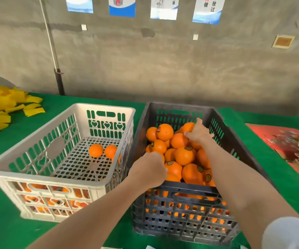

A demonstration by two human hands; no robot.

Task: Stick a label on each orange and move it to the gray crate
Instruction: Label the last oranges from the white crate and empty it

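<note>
"Where does the view look from?"

"There's one camera, worn on the person's head, at the near edge of the table. It faces forward and down, across to the far edge and the concrete wall behind."

"How near?"

"Close. Both forearms run up from the bottom of the frame. The left hand and right hand are inside the gray crate, just below centre, and the right lies on an orange toward its far end. The white crate stands just beside it, to the left."

"Wide lens?"

"Yes. Straight lines bow, the table runs out past both sides, and posters are cut off at the top."
</note>
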